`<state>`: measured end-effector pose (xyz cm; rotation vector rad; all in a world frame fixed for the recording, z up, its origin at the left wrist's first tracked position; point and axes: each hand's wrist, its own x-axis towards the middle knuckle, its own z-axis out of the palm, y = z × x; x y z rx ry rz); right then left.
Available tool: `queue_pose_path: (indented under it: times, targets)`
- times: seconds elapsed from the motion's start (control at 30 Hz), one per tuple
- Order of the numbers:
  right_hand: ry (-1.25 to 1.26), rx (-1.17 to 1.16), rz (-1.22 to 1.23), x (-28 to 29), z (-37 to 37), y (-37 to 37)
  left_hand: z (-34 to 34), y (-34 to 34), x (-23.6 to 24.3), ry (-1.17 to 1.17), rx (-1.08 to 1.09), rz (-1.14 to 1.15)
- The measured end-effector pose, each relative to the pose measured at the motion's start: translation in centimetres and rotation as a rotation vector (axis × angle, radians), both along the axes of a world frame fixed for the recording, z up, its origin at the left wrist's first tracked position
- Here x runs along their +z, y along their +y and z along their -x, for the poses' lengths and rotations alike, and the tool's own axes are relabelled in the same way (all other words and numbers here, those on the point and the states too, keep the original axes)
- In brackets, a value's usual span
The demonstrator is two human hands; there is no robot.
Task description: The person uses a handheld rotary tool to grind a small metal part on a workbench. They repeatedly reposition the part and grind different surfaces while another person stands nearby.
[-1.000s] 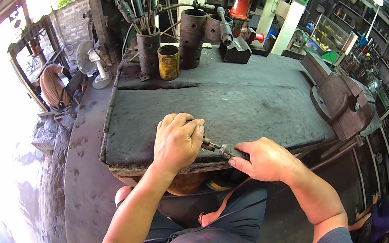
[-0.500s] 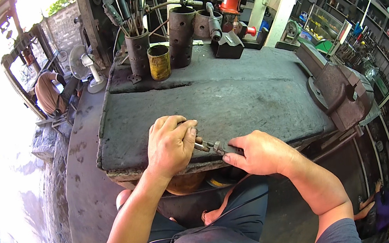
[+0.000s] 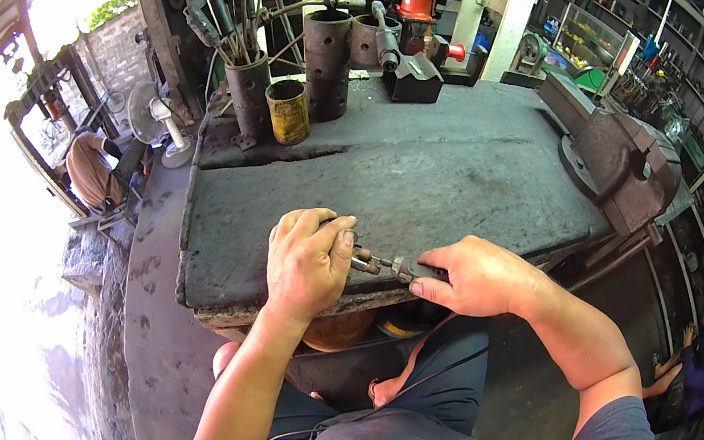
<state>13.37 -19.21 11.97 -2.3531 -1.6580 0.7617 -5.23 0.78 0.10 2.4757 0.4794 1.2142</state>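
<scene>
Near the front edge of the workbench, my left hand is closed around a small metal fitting with brownish, cylindrical ends poking out past the thumb. Most of that fitting is hidden inside the fist. My right hand grips a dark, pliers-like metal tool, thumb and forefinger along its sides. A thin shiny piece bridges the short gap between the tool's head and the fitting. Whether the tool is clamped on it is too small to tell.
Perforated metal cylinders holding tools and a yellow can stand at the bench's back left. A black box is behind. On the right sits a large vise. A fan and a seated person are far left.
My right hand and the pliers-like tool have shifted slightly right, away from my left hand, exposing more of the thin piece between. My left hand keeps its place and grip.
</scene>
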Motion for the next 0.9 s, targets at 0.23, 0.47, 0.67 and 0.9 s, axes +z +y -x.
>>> queue_pose_path:
  times: [0.23, 0.47, 0.67, 0.9]
  targets:
    - [0.003, -0.006, -0.001, -0.71, -0.55, -0.30, -0.04, -0.03, 0.14, 0.002, -0.013, 0.003]
    - [0.027, -0.010, 0.014, -0.61, -0.72, -0.45, 0.03, 0.04, -0.05, -0.003, -0.012, -0.004]
    - [0.022, 0.026, 0.014, -0.75, -0.48, -0.70, -0.22, 0.18, -0.28, -0.012, 0.005, -0.018]
    - [0.012, 0.044, -0.018, -0.97, -0.28, -1.06, -0.14, -0.03, -0.14, -0.009, 0.004, -0.013]
